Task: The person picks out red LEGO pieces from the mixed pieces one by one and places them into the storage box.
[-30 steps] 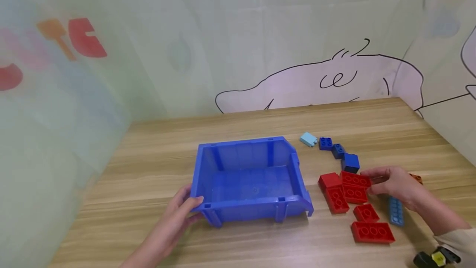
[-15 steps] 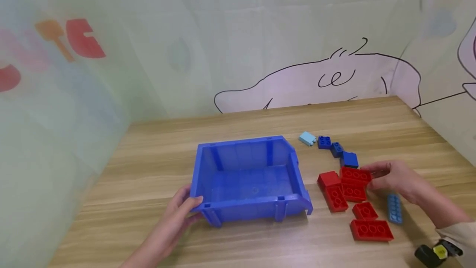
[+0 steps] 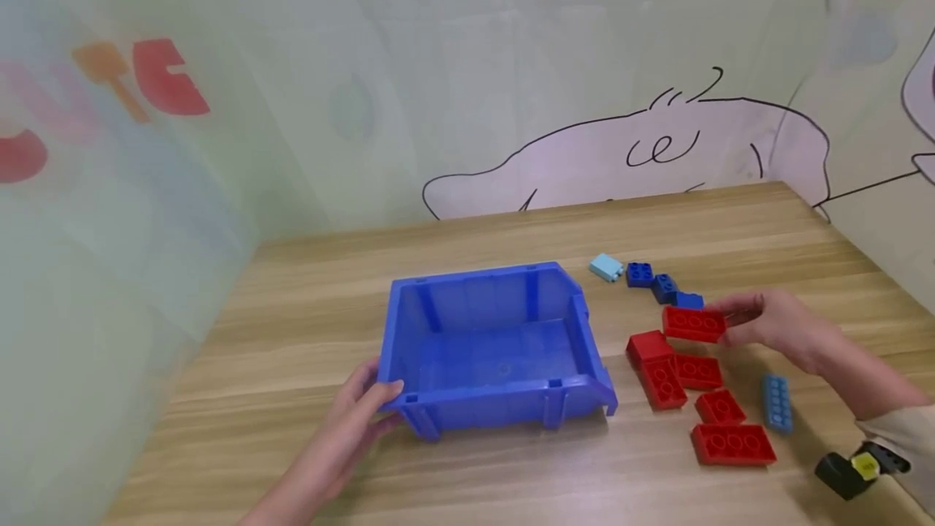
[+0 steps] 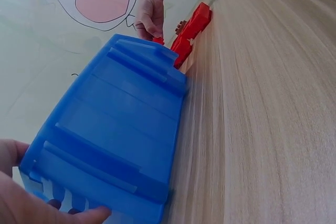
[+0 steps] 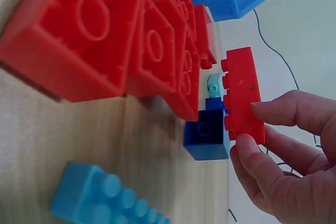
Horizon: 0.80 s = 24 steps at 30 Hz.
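At the table's middle stands a blue plastic bin [image 3: 478, 416], its inside bare. My left hand [image 3: 354, 420] grips the bin's left front corner, the thumb over the rim and the other fingers along the outside and below. A long red toy brick [image 3: 694, 325] is pinched between the thumb and fingers of my right hand [image 3: 785, 331], raised off the table. In the right wrist view this red brick [image 5: 243, 95] has its studs facing left. Several other red bricks [image 3: 661, 384] lie below it, and a dark blue brick [image 3: 689, 299] is partly hidden behind it.
A light blue brick [image 3: 606, 267] and small dark blue bricks [image 3: 639, 274] lie behind the bin's right side. To the right lies a long blue studded brick [image 3: 777, 403]. A printed cloth [image 3: 467, 88] hangs behind the wooden table [image 3: 321, 266].
My right hand has lifted the long red brick from beside the other red ones, moving up and slightly away. My left hand keeps its hold on the bin.
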Each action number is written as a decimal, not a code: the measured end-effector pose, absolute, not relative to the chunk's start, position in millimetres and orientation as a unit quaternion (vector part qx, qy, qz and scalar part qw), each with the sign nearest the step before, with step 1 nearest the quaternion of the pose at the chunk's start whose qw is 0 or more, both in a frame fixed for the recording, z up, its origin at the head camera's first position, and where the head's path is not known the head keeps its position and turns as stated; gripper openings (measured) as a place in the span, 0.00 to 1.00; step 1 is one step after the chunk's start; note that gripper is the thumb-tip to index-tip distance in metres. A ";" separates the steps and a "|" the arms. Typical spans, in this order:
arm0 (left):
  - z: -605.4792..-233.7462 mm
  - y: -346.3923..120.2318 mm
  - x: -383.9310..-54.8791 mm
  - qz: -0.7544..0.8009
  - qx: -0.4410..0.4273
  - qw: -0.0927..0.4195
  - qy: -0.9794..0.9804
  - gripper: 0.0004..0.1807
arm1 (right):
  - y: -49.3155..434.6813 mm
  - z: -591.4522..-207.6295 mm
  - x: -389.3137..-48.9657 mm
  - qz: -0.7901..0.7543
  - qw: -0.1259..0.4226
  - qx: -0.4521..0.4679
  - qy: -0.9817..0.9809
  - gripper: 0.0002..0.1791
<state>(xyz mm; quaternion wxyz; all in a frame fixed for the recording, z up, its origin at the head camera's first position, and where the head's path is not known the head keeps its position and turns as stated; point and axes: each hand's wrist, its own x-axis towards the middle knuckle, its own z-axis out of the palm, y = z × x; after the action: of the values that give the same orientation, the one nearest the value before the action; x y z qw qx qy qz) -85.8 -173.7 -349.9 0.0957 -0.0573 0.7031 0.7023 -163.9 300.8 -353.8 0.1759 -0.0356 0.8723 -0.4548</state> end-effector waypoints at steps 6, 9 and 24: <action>-349.4 -173.4 -86.7 0.704 -0.058 0.092 0.702 0.29 | 296.5 -343.1 -169.8 -0.444 0.174 -0.036 0.878 0.30; -349.3 -173.9 -86.3 0.704 -0.057 0.093 0.702 0.30 | 291.7 -337.6 -171.6 -0.438 0.170 -0.041 0.882 0.30; -348.5 -173.9 -84.7 0.702 -0.058 0.096 0.704 0.31 | 266.3 -320.6 -183.3 -0.430 0.187 -0.061 0.881 0.28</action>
<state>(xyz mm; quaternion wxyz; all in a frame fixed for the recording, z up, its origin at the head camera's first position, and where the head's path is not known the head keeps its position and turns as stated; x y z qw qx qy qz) -84.7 -173.9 -348.5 0.0963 -0.0578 0.7037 0.7015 -183.3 266.3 -320.6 0.1869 -0.0612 0.8811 -0.4301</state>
